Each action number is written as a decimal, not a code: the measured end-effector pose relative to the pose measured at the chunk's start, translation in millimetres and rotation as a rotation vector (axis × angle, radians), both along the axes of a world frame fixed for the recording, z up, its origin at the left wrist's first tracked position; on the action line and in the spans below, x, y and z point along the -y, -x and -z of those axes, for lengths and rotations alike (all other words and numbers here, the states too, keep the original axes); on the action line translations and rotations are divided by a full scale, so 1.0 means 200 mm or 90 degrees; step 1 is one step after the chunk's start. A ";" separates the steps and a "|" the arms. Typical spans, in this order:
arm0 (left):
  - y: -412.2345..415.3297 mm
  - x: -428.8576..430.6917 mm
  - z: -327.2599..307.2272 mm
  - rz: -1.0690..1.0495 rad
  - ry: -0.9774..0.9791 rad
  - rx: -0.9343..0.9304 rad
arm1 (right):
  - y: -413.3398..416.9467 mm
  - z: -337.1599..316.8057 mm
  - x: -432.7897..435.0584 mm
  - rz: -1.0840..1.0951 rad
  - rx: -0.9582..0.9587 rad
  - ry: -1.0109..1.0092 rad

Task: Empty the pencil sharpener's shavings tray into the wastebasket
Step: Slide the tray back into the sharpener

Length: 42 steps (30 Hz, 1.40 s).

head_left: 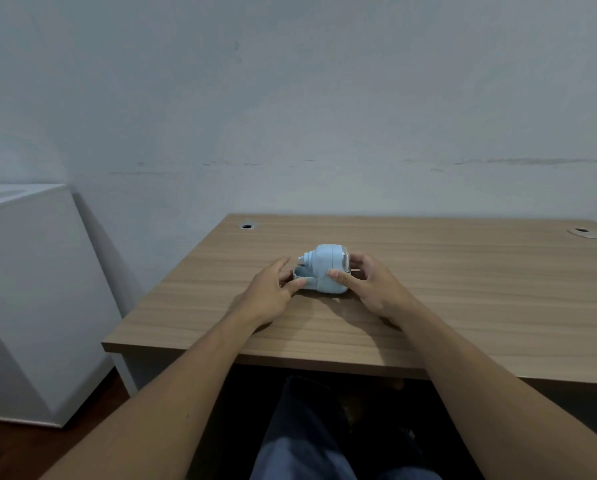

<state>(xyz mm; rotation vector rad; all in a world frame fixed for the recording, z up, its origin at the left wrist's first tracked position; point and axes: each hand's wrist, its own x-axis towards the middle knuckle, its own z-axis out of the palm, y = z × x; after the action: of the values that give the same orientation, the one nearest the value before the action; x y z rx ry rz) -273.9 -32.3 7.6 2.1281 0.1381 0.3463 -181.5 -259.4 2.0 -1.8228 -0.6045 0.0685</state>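
**Both hands on the sharpener, tray sticking out to the left**

A pale blue pencil sharpener (326, 268) is sitting on a wooden desk (428, 306), roughly mid-desk and a little left of centre, well back from the near edge. Its rounded body is facing sideways, with a clear cap on the right end and a small nozzle on the left end.

The right hand (369, 284) is gripping the body of the sharpener: thumb pressing the near face, fingers wrapping behind the clear right end. The hand is closing firmly on it.

The shavings tray (303, 276) is projecting from the lower left of the sharpener, partly drawn out, its open top showing. Contents cannot be made out. The left hand (273, 289) is touching the tray: thumb lying along its near wall, fingers spreading over the far side. Whether the fingers are actually pinching the tray or only resting against it cannot be told.

Both forearms are reaching in from the near edge, bare. Dark trousers are showing below the desk.

Two cable holes are sitting along the far edge of the desk, one at far left (246, 225), one at far right (582, 231). A white cabinet (30, 289) is standing on the floor to the left of the desk, against a plain pale wall (290, 98).
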 end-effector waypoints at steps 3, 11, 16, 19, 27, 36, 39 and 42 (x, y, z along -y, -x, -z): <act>0.00 0.04 0.01 0.033 -0.009 0.021 | 0.00 0.00 0.00 0.004 0.003 0.005; 0.00 0.05 0.02 0.114 0.034 0.044 | 0.04 0.00 -0.03 0.005 -0.025 -0.003; -0.01 0.05 0.01 0.145 0.097 0.026 | 0.04 -0.01 -0.03 0.007 -0.027 0.002; -0.04 0.05 0.00 0.110 0.150 0.030 | 0.03 0.00 -0.04 0.011 -0.020 -0.019; -0.32 0.07 -0.14 -0.011 0.192 0.099 | -0.23 -0.11 -0.08 0.025 0.013 -0.076; -0.83 0.04 -0.13 -0.038 0.139 0.108 | -0.69 -0.08 -0.20 0.074 0.027 -0.139; -0.96 0.06 -0.04 -0.033 0.138 0.120 | -0.82 0.00 -0.24 0.113 0.062 -0.161; -1.11 0.05 0.01 -0.031 0.145 0.130 | -0.97 0.03 -0.28 0.119 0.098 -0.163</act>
<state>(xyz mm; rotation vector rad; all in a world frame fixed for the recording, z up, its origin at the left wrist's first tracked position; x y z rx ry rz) -51.4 -42.9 6.2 1.8554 0.1058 0.5479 13.4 -204.2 -3.8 -1.6357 -0.5212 -0.2670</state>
